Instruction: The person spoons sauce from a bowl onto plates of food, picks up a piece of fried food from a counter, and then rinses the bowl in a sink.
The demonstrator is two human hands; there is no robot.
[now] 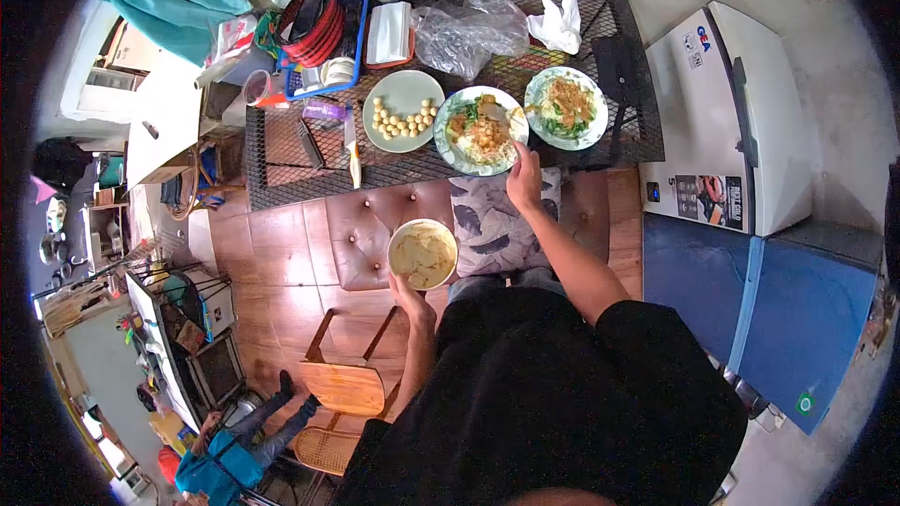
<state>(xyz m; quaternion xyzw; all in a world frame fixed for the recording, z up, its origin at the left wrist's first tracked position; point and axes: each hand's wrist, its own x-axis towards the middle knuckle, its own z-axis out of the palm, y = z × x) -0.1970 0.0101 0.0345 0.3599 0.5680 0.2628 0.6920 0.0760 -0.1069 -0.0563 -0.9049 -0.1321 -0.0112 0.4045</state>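
Note:
My left hand grips the rim of a pale bowl, whose inside is coated with a yellowish-brown sauce. It is held in front of the seat, below the table's near edge. My right hand is closed around a spoon that reaches over the middle plate. On that plate lie green vegetables and pale shreds, with brown sauce on top. To its right stands a second plate with similar food. A pale green plate on the left carries several small round balls.
A knife lies at the front of the black mesh table. Behind are a blue basket, a clear plastic bag and white tissue. A cushioned bench, wooden chair, fridge and another person surround me.

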